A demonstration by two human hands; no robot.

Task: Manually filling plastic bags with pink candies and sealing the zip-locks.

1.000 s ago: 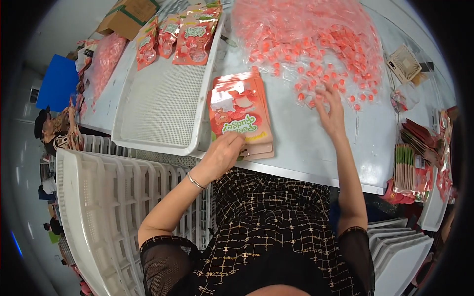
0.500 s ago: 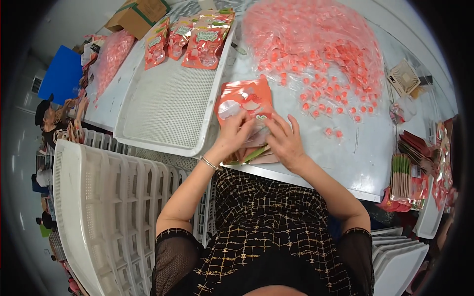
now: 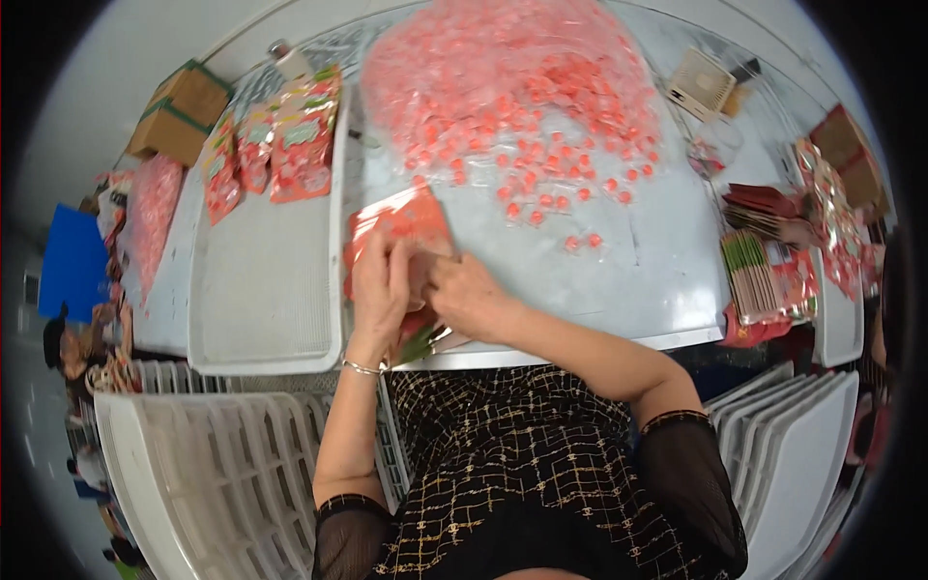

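Both your left hand (image 3: pixel 379 282) and right hand (image 3: pixel 464 295) grip one red pouch (image 3: pixel 401 220); three filled pouches (image 3: pixel 271 150) sit on the tray (image 3: pixel 261 290), and a large candy pile (image 3: pixel 512 87) remains.

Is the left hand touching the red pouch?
Touching. The head view shows the left hand gripping the red pouch, fingers overlapping its lower edge.

left hand (image 3: pixel 379 282) and right hand (image 3: pixel 471 295) together gripping a red pouch (image 3: pixel 401 224) at the table (image 3: pixel 628 271) edge, heap of small red wrapped candies (image 3: pixel 512 87) beyond — white tray (image 3: pixel 266 290) just left, filled pouches (image 3: pixel 280 145) at its far end
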